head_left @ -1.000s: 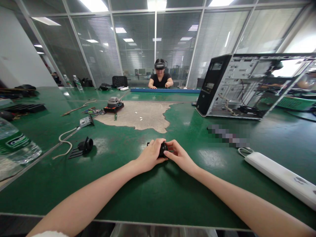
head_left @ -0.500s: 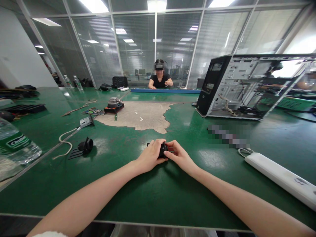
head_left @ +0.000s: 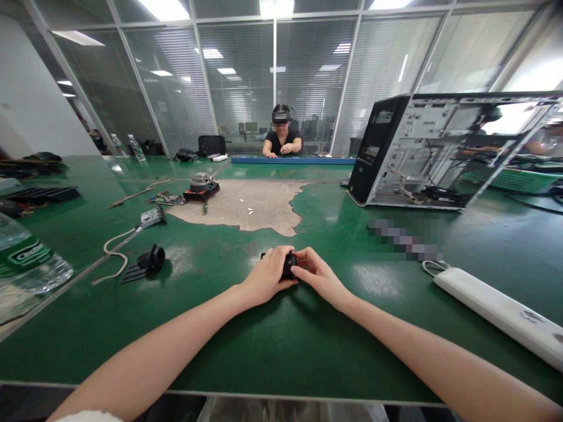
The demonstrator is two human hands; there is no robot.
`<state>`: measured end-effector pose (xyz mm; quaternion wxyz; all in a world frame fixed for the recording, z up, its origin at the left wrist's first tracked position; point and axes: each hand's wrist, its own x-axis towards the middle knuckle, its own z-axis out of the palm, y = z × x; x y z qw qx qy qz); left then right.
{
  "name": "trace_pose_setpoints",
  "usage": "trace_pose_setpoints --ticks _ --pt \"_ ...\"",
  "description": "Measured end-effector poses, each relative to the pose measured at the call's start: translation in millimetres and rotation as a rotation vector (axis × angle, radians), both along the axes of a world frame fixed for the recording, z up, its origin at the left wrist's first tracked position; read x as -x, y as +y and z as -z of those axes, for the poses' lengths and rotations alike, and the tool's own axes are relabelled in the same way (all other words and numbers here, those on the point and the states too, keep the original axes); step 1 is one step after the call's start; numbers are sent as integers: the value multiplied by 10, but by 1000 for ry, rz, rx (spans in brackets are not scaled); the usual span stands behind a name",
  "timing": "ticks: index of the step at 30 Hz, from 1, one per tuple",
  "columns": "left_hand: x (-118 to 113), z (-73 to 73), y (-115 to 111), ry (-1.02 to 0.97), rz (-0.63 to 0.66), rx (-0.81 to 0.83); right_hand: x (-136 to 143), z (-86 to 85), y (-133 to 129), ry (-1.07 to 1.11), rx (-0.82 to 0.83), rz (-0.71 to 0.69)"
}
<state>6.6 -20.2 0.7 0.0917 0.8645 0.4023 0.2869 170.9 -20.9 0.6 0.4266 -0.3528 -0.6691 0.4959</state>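
A small black object [head_left: 288, 266] is held between both hands just above the green table [head_left: 281, 346], near the middle of the view. My left hand [head_left: 267, 272] wraps round its left side, fingers over the top and thumb beneath. From the right, my right hand [head_left: 317, 274] touches the same object with bent fingers and thumb, in a pinch at its right edge. The hands hide much of the object, and its details are too small to make out. A dark tip of it pokes out left of my left fingers.
An open computer case [head_left: 422, 155] stands at the right, with a white power strip [head_left: 497, 310] nearer. At left lie a black part [head_left: 149, 261], a metal bracket [head_left: 152, 217] and a water bottle [head_left: 30, 255]. A person [head_left: 282, 138] sits across the table.
The view has shifted slightly. Both hands keep their hold on the black object, with only a small shift of the right fingers. Across the table, the person's hands have moved closer together.
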Motion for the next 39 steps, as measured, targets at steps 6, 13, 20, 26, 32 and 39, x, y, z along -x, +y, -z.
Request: trace_pose_setpoints --ticks 6,13,20,26,32,39 --pt "-2 1 -2 4 -4 -1 7 1 -17 41 -12 13" --pt "-7 -7 1 3 -11 15 12 21 15 -18 1 20" --pt "-5 -15 -7 25 -9 -15 -5 29 -3 39 -38 7" --pt "-8 -20 -12 18 -5 -8 8 36 16 3 9 39" --pt "-2 -29 -30 5 4 9 -5 20 -8 26 -38 -10" --pt "-5 -22 -20 -7 6 8 5 64 22 10 -16 30"
